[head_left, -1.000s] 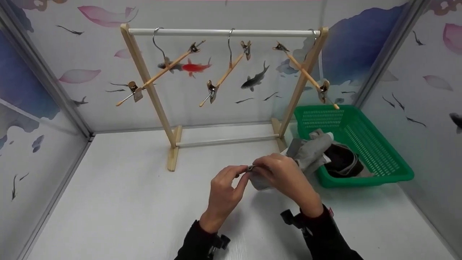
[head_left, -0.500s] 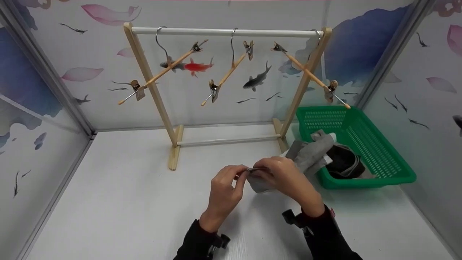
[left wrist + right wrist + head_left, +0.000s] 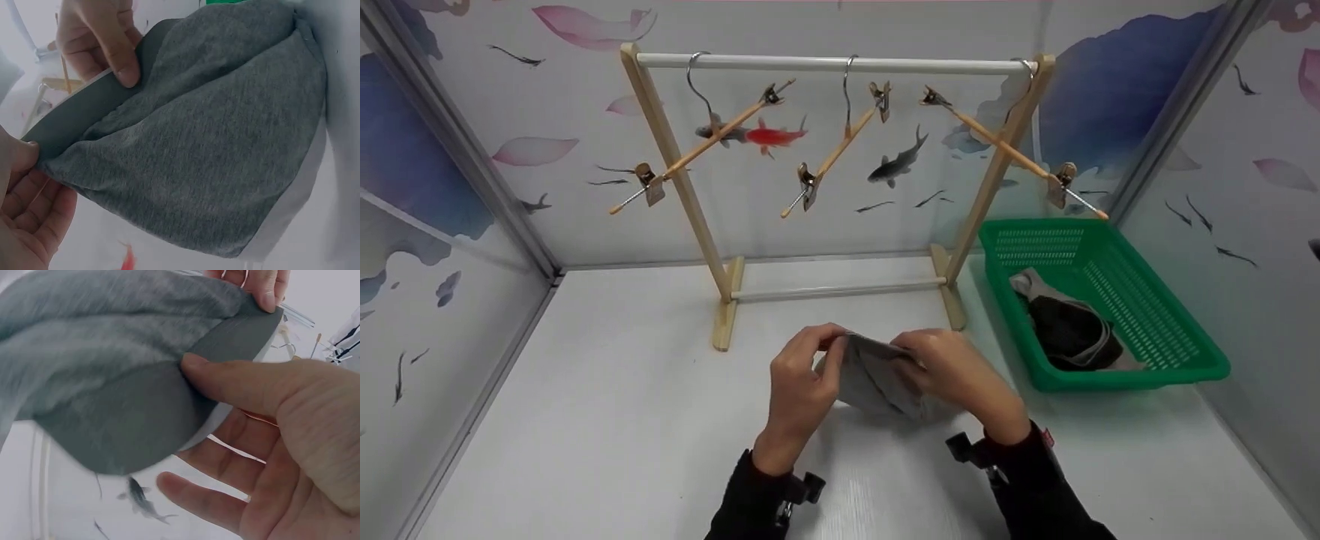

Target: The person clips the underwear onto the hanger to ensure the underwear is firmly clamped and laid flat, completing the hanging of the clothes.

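Grey underpants point(image 3: 874, 379) with a smooth, wider waistband point(image 3: 67, 115) hang between both hands just above the white table. My left hand point(image 3: 801, 379) pinches one end of the waistband between thumb and fingers. My right hand point(image 3: 960, 375) pinches the band farther along, its thumb lying on the cloth in the right wrist view, with the lower fingers behind or below the edge. The band is stretched between the two hands, and the cloth falls away from it in folds. A pale edge shows along the lower side in the left wrist view.
A wooden rack point(image 3: 690, 202) stands behind, with clip hangers point(image 3: 832, 157) on its white rail point(image 3: 780, 64). To the right, a green basket point(image 3: 1177, 315) holds dark and grey garments point(image 3: 1069, 330). Patterned walls enclose the table point(image 3: 585, 420).
The grey underpants have been pulled away from the basket's edge, where much of the cloth lay. My left hand has moved left, spreading the waistband, while my right hand stayed nearly in place.
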Demonstrator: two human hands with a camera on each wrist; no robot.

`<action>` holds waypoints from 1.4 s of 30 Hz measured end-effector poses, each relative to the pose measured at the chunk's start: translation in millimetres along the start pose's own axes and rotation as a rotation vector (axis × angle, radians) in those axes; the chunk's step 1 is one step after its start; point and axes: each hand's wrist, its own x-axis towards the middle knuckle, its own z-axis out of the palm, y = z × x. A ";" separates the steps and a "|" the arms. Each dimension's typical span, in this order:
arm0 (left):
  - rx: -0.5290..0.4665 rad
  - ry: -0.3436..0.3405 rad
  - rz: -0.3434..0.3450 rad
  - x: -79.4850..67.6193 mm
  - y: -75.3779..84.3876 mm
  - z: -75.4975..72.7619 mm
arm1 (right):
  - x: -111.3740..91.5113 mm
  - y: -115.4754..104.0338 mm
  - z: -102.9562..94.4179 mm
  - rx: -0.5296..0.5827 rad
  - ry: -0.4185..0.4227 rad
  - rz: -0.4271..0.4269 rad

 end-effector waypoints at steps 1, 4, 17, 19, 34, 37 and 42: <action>0.002 0.003 -0.004 0.8 -0.4 -1.4 | 0.1 1.4 2.1 0.010 -0.036 -0.002; -0.003 0.016 -0.015 2.6 -1.5 -6.0 | 0.6 5.9 9.8 0.040 -0.155 0.001; 0.002 0.082 -0.078 10.9 -9.7 -27.8 | -2.2 19.0 29.4 0.119 -0.425 0.148; 0.005 0.093 -0.086 11.5 -11.4 -30.7 | -2.7 21.1 32.4 0.078 -0.418 0.143; 0.039 0.215 -0.152 20.0 -19.2 -62.1 | -7.8 45.1 37.2 0.052 -0.377 0.099; 0.054 0.219 -0.183 21.8 -19.6 -67.9 | -10.0 50.3 25.3 0.101 -0.342 0.116; 0.075 0.200 -0.215 24.9 -17.6 -76.9 | -18.0 55.2 -5.8 0.224 -0.228 0.162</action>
